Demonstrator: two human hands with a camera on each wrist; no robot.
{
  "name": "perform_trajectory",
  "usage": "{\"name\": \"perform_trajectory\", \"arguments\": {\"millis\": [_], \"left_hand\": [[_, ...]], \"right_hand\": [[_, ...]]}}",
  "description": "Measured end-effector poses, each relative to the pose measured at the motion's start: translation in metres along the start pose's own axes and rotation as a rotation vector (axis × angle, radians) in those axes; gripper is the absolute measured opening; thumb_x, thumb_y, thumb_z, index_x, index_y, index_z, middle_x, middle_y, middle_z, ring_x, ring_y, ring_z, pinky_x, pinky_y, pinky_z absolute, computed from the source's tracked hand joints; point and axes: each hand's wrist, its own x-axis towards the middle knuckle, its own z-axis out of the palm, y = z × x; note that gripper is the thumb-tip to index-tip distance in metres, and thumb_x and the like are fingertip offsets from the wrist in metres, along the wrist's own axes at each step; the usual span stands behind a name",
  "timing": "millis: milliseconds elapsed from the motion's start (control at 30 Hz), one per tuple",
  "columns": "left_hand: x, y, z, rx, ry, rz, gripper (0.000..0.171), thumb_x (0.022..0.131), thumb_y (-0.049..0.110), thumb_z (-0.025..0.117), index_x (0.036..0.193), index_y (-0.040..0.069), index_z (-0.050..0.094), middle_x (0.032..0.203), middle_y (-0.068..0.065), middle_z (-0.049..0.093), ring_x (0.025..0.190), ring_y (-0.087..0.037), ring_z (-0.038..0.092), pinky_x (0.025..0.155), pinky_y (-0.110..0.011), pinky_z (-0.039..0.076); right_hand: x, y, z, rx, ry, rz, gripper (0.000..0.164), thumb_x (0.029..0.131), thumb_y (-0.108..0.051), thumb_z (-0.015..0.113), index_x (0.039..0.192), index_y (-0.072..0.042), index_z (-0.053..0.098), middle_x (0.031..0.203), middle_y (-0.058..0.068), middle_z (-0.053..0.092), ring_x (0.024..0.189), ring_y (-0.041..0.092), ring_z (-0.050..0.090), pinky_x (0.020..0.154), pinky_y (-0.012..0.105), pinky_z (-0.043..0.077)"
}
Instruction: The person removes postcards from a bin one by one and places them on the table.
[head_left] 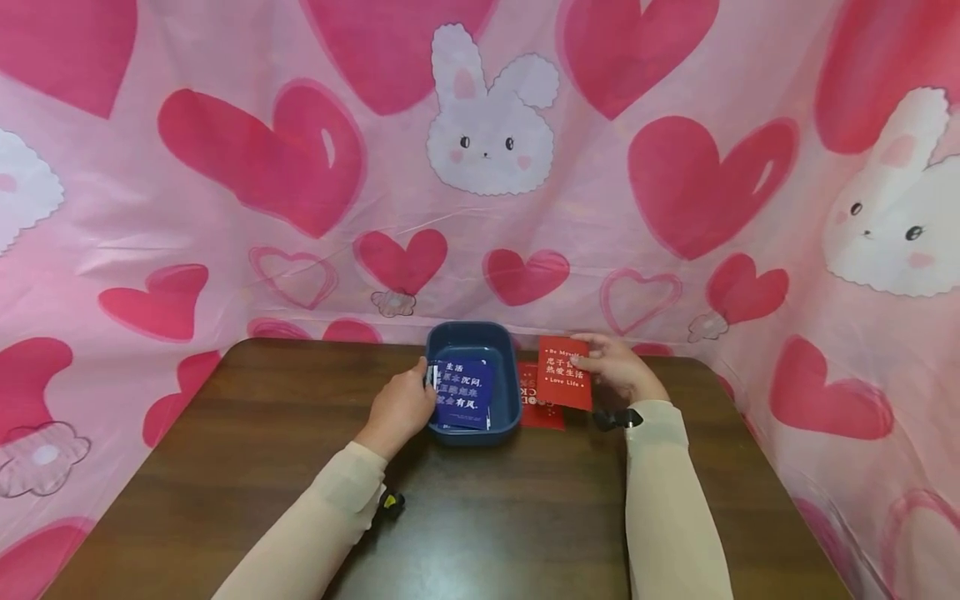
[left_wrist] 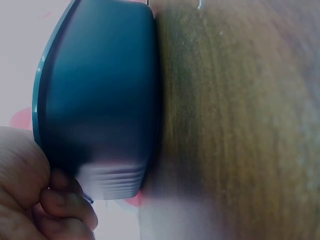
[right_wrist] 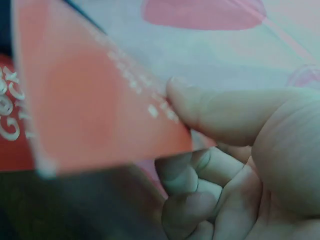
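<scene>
A dark blue plastic bin (head_left: pixel 514 379) sits on the table near its far edge. Inside lie blue cards (head_left: pixel 465 396) with white printed characters, stacked toward the left and front. My left hand (head_left: pixel 403 406) grips the bin's left rim, its fingers curled at the wall in the left wrist view. In my right hand (head_left: pixel 626 371), a red card (head_left: pixel 564 385) with white lettering is pinched by one edge between thumb and fingers. That card is raised and tilted, partly covering another red card (head_left: pixel 542 417) that lies on the table against the bin's right side.
The dark wooden table (head_left: pixel 510 517) extends toward me and to both sides. Behind and beside it hangs a pink cloth (head_left: pixel 600 208) with hearts and rabbits, close to the table's far edge. A black band (head_left: pixel 618 419) is at my right wrist.
</scene>
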Motion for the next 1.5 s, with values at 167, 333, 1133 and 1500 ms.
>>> {"name": "perform_trajectory", "arguments": {"millis": [167,333,1133,1500], "left_hand": [[0.000,-0.004,-0.001,-0.007,0.003,-0.003,0.066,0.114,0.025,0.058,0.174,0.003,0.042,0.164,-0.025,0.063,0.117,-0.042,0.077,0.103,-0.067,0.062],[-0.001,-0.005,-0.003,-0.013,0.001,-0.004,0.066,0.114,0.025,0.058,0.174,0.003,0.042,0.164,-0.025,0.062,0.120,-0.043,0.077,0.105,-0.068,0.061],[0.000,0.000,-0.002,-0.016,-0.006,0.010,0.066,0.115,0.026,0.057,0.174,0.002,0.041,0.166,-0.025,0.060,0.119,-0.043,0.076,0.107,-0.068,0.061],[-0.001,0.002,-0.002,-0.008,-0.015,0.009,0.066,0.115,0.026,0.057,0.174,0.002,0.041,0.166,-0.026,0.060,0.112,-0.041,0.075,0.104,-0.066,0.062]], "right_hand": [[0.009,0.001,0.013,-0.080,-0.025,0.033,0.063,0.104,-0.014,0.080,0.162,-0.005,0.057,0.109,0.001,0.080,0.086,0.015,0.069,0.071,0.029,0.057],[0.017,0.000,0.026,-0.174,-0.043,0.049,0.065,0.102,-0.018,0.083,0.160,-0.004,0.059,0.108,0.005,0.080,0.086,0.018,0.065,0.071,0.030,0.052],[0.053,0.023,0.036,-0.643,0.071,0.002,0.065,0.086,-0.027,0.100,0.140,-0.002,0.074,0.130,0.019,0.078,0.110,0.034,0.069,0.105,0.056,0.059],[0.020,0.001,0.050,-0.627,0.090,0.034,0.060,0.094,-0.023,0.093,0.145,0.001,0.071,0.147,0.027,0.072,0.130,0.043,0.068,0.121,0.061,0.053]]}}
